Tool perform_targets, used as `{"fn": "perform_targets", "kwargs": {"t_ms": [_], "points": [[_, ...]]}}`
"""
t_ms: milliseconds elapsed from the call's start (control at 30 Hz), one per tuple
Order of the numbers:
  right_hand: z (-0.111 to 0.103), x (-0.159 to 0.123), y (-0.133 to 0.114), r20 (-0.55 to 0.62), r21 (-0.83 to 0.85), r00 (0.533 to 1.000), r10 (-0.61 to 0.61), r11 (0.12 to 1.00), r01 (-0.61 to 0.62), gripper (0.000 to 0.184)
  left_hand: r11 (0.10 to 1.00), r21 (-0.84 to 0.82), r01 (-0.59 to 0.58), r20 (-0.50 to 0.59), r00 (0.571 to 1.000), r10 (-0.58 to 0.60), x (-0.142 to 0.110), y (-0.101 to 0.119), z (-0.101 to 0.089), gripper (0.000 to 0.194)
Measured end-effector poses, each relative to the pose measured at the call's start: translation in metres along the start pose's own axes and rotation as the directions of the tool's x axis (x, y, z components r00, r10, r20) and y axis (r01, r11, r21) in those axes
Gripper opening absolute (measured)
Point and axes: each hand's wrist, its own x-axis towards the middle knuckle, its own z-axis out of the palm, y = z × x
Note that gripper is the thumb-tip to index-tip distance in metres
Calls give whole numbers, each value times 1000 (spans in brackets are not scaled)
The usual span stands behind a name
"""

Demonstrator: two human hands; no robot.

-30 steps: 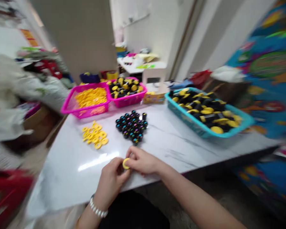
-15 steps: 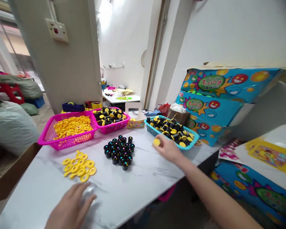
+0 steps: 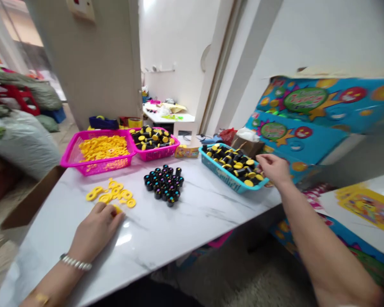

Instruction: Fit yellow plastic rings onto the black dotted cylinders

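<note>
My left hand (image 3: 96, 230), with a beaded bracelet at the wrist, has its fingers closed over a yellow ring-shaped plastic piece (image 3: 117, 209) at the near edge of a small pile of yellow pieces (image 3: 115, 190). At the right rim of the teal basket (image 3: 216, 172), my right hand (image 3: 274, 169) reaches in with loosely bent, slightly parted fingers. No piece shows in them. Black cylinders with yellow caps (image 3: 235, 161) fill that basket. Between the hands, a cluster of upright black cylinders (image 3: 163, 184) with coloured dots on top stands on the table.
Behind the pile are a pink basket (image 3: 99, 167) of yellow pieces and another pink basket (image 3: 158, 153) of black-and-yellow cylinders. Blue printed cartons (image 3: 301, 132) are stacked at the right. The marble-patterned table (image 3: 141, 247) ends at a slanting front edge.
My right hand has moved right from above the table to the teal basket's rim; the yellow-capped cylinder is no longer seen in it. My left hand has closed at the yellow pile.
</note>
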Motion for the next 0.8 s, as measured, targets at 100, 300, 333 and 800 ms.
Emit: {"fn": "perform_targets", "kwargs": {"t_ms": [100, 300, 333, 800], "points": [[17, -40, -30, 38, -59, 999, 14, 998, -12, 38, 998, 41, 54, -93, 994, -50, 4, 9, -4, 28], [79, -142, -96, 354, 304, 785, -509, 856, 418, 14, 996, -45, -72, 9, 997, 72, 7, 11, 3, 18], [89, -155, -107, 387, 368, 735, -556, 825, 429, 15, 994, -70, -83, 11, 996, 84, 4, 11, 3, 17], [139, -187, -201, 788, 616, 557, -263, 349, -707, 36, 329, -917, 225, 176, 969, -172, -34, 95, -21, 28]]}}
